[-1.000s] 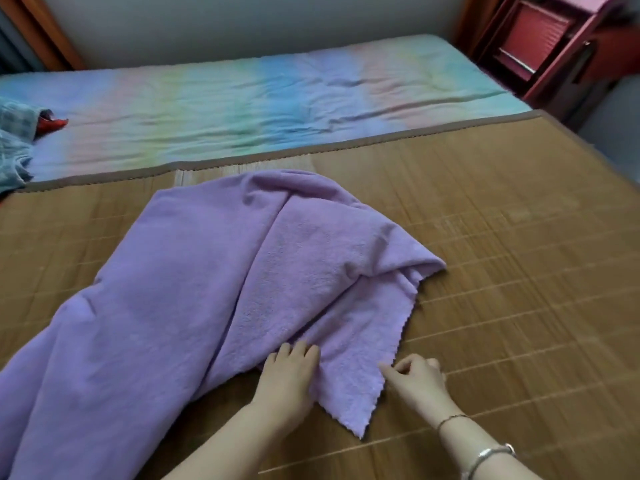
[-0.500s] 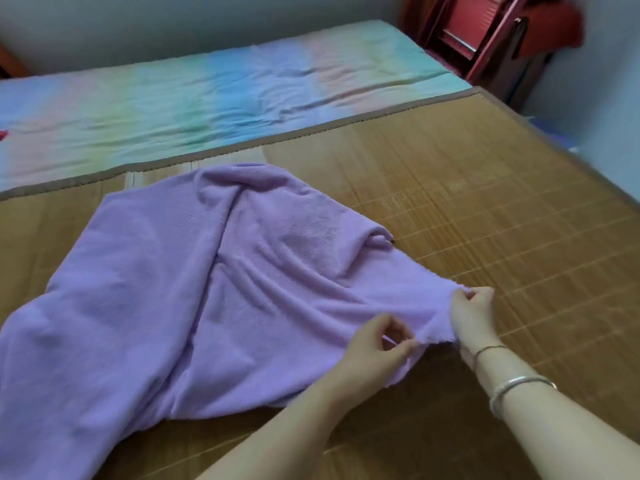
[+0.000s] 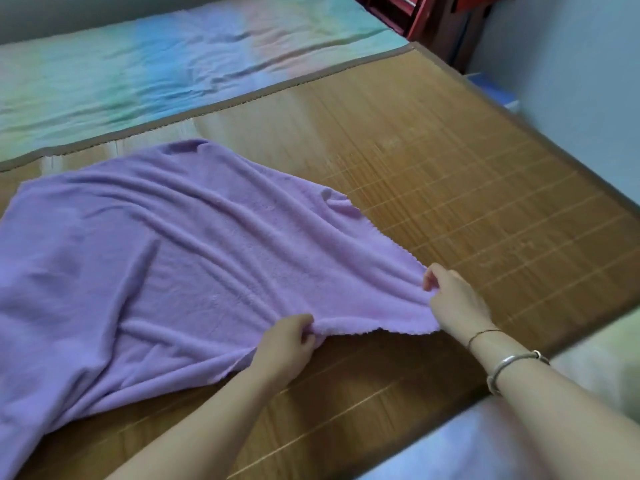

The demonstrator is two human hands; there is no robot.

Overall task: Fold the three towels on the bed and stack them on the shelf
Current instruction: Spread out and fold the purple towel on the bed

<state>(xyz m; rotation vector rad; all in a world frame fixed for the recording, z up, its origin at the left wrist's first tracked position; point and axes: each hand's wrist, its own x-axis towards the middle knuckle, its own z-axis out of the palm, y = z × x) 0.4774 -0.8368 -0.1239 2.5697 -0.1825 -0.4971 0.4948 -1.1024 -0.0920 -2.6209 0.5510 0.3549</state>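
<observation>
The task looks barely begun; one purple towel (image 3: 166, 258) lies spread and rumpled on the bamboo mat (image 3: 467, 202) of the bed, creased lengthwise and not yet folded at all; the left hand (image 3: 284, 344) pinches its near edge, fingers curled on the cloth, and the right hand (image 3: 453, 299) grips the near right corner, lifted slightly off the mat, so the cloth runs taut between them; this reads as straightening before a first fold; the other two towels are not in view, nor is any stack; dark red furniture (image 3: 426, 19) stands beyond the bed, though whether it is the shelf I cannot tell; folding all three and stacking remain.
</observation>
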